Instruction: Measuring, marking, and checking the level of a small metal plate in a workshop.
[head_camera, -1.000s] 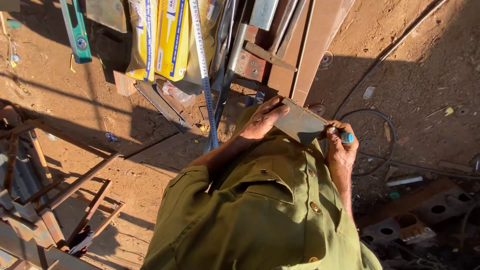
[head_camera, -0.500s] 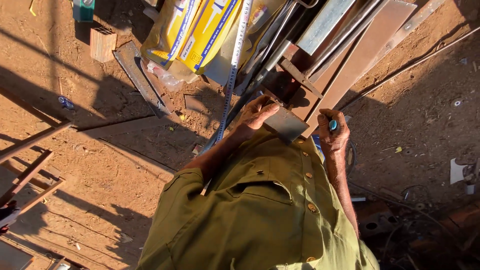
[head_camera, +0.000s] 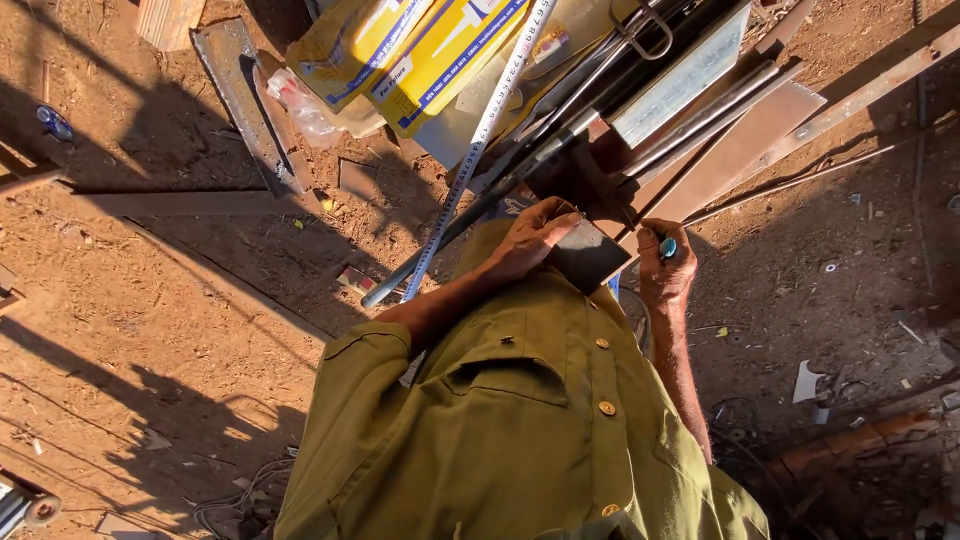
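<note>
hands on a small metal plate, marker at its edge

your left hand (head_camera: 533, 238) lies flat over a small dark metal plate (head_camera: 590, 256), fingers spread and pressing down on its upper left part, so the hand is open rather than curled round anything. the plate sits just in front of your chest, at the near edge of a heap of steel, and its lower right corner shows bare between your two hands.

your right hand (head_camera: 665, 268) is closed tight on a blue-tipped marker (head_camera: 667, 247), held upright in the fist with the tip just beside the plate's right edge; whether the tip touches the metal you cannot tell from here.

a tape measure blade (head_camera: 480, 135), pale with printed marks, runs on a slant from the top of the view down past your left wrist. beside it lies a long dark metal rod (head_camera: 470, 218), following nearly the same slant. above the plate, flat steel bars (head_camera: 735, 150) and angle pieces are stacked together, reaching away to the upper right. two yellow boxes (head_camera: 430, 55) rest at the top, next to a crumpled clear plastic bag (head_camera: 300, 100).

your olive green shirt (head_camera: 500, 420) fills the lower middle. all around is reddish dirt ground (head_camera: 150, 300) crossed by long shadows.
</note>
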